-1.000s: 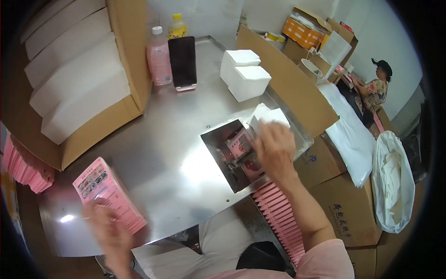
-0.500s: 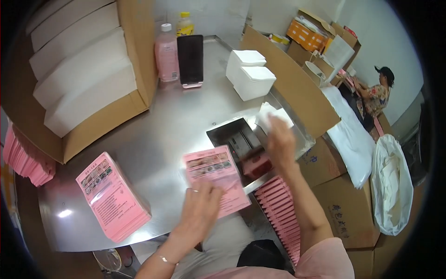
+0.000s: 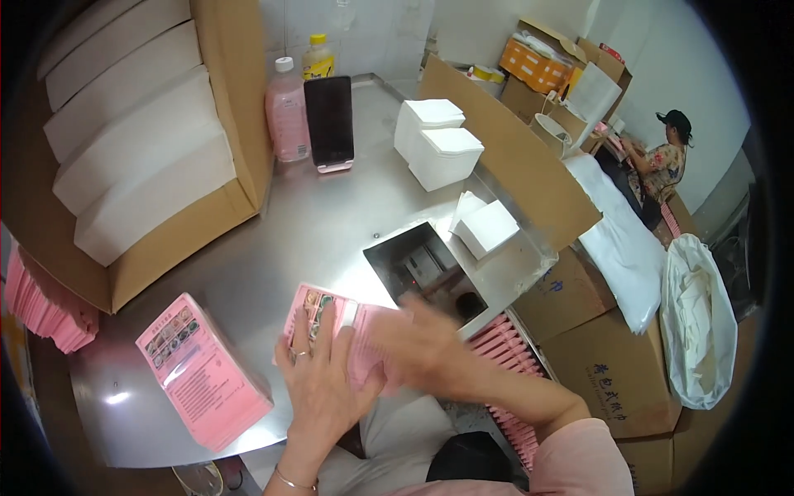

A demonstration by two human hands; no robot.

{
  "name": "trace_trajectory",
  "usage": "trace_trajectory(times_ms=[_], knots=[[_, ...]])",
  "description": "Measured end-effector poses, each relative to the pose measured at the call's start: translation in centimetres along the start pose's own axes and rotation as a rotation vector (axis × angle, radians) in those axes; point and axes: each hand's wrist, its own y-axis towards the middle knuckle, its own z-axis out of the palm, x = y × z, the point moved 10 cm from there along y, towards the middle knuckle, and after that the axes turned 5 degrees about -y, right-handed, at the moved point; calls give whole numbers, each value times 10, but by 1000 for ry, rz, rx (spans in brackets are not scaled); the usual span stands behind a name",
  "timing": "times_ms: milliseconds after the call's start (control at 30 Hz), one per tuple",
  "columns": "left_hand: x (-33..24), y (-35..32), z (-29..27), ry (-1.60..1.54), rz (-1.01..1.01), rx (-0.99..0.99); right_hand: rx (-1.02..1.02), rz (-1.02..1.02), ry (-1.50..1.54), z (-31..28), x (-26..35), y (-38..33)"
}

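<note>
Near-left of the square opening (image 3: pixel 397 250), left hand (image 3: pixel 325 395) splays fingers over pink printed leaflet (image 3: pixel 364 325); right hand (image 3: pixel 434 347), blurred, grip unreadable, has come across from white napkins (image 3: pixel 490 228): work apparently two-handed now.

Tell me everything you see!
table: one, silver, centre
opening: one, dark, table's right
sheets: unclear count, pink, table's front
sheet stack: one, pink, table's left
phone: one, black, table's back
bottles: two, pink/yellow, near phone
boxes: several, brown/orange, both sides
paper stacks: several, white, left box, table's right
bundles: many, pink, both sides
bags: two, white, right
person: one, floral top, far right
left hand: one, ringed, on sheets
right hand: one, blurred, by sheets
</note>
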Motion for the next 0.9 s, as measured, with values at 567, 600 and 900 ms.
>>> trace_trajectory(times_ms=[567,600,900], knots=[[-8,1,-7,60,23,-11,-335,505,-286,-49,-180,-53],[-9,0,-3,47,37,46,-337,509,-286,-50,-180,-54],[-8,-6,7,-13,43,18,-300,461,-215,-57,-184,-60]])
